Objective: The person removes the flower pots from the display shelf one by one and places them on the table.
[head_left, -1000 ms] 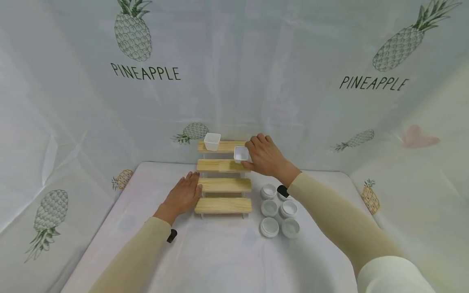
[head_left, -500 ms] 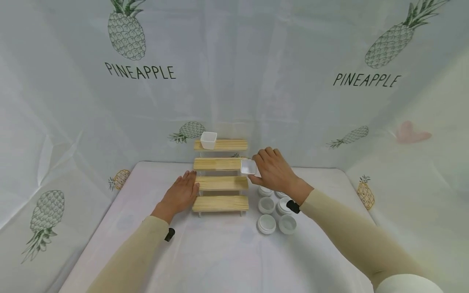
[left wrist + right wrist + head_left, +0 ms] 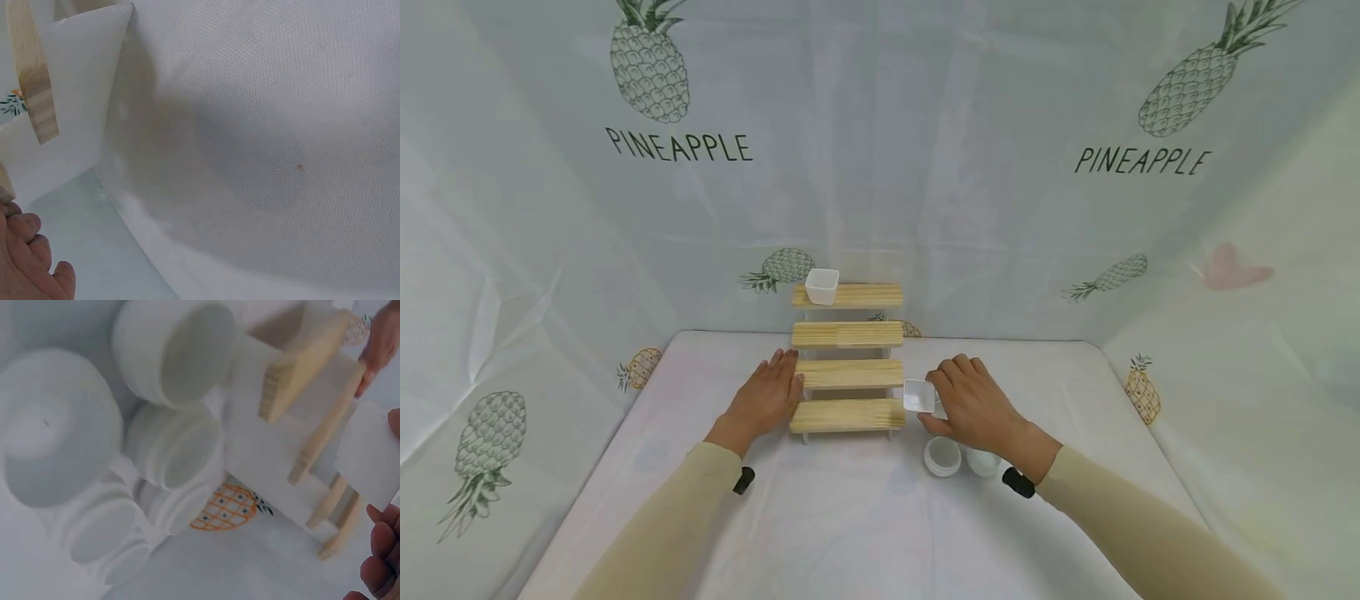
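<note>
Right hand [image 3: 977, 410]: grip pinches a small white square cup [image 3: 919, 396], just right of the wooden step rack [image 3: 847, 375], above the round jars [image 3: 942, 457].
Left hand [image 3: 765, 400]: flat, fingers straight, against the rack's left side.

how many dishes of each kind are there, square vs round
square white cups: 2 (one in the right hand at, one on the wooden step shelf at)
round white bowls visible in the right wrist view: 6
total: 8

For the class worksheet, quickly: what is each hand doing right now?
Left hand: open, flat beside the wooden stepped shelf.
Right hand: holding a small white square cup.
</note>
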### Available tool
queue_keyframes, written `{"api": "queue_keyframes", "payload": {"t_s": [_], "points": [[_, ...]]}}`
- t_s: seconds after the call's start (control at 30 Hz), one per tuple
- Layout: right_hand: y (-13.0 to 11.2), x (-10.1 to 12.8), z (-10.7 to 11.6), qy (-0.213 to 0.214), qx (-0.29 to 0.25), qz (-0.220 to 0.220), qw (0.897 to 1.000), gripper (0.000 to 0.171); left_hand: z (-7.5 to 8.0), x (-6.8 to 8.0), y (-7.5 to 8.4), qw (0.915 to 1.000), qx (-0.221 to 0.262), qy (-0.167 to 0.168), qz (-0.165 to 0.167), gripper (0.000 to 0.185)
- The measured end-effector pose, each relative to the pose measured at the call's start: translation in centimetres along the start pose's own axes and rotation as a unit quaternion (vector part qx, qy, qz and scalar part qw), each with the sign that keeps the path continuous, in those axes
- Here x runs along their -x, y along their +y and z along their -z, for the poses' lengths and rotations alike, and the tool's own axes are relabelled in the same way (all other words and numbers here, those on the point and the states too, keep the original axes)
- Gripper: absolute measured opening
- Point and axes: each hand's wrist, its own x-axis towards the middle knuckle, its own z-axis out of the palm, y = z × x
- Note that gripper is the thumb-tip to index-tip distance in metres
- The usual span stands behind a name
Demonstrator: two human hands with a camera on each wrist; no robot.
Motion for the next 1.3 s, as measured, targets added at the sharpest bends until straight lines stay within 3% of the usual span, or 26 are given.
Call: {"api": "queue_keyframes", "payload": {"t_s": [0.33, 0.63, 0.8, 1.3], "points": [[-3.1, 4.9, -0.7, -0.009, -0.025, -0.011, 1.000, 0.058, -0.3, 0.0, -0.3, 1.0000, 0.000, 0.006, -0.002, 0.069], [-4.9, 9.2, -2.3, 0.006, -0.040, 0.012, 0.999, 0.055, -0.3, 0.0, -0.3, 0.9999, 0.006, 0.008, -0.003, 0.068], [-5.6, 11.0, -3.0, -0.008, -0.037, 0.015, 0.999, 0.056, -0.3, 0.0, -0.3, 0.9999, 0.010, 0.010, -0.002, 0.068], [-5.5, 12.5, -3.6, -0.010, -0.038, 0.009, 0.999, 0.056, -0.2, 0.0, -0.2, 0.9997, 0.017, 0.014, -0.005, 0.067]]}}
